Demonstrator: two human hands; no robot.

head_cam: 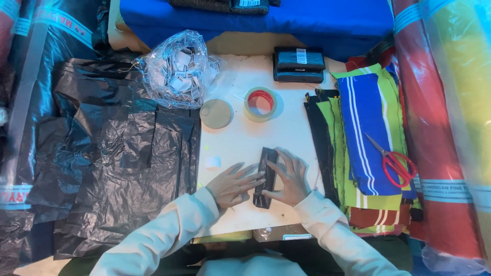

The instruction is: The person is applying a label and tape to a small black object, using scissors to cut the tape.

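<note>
A narrow black plastic-wrapped packet [266, 176] lies on the white tabletop [245, 138] in front of me. My left hand [232, 184] lies flat with its fingers spread, fingertips pressing on the packet's left edge. My right hand [292, 179] cups the packet's right side, with the thumb near its lower end. Both sleeves are white.
A tape roll [261, 104], a round lid [216, 113] and a small white label [213, 162] lie on the table. A clear bag of white labels [176, 69] is at the back left beside black plastic bags [102, 153]. Red scissors [395, 162] rest on stacked striped cloth [365, 138]; finished black packets [298, 64] sit behind.
</note>
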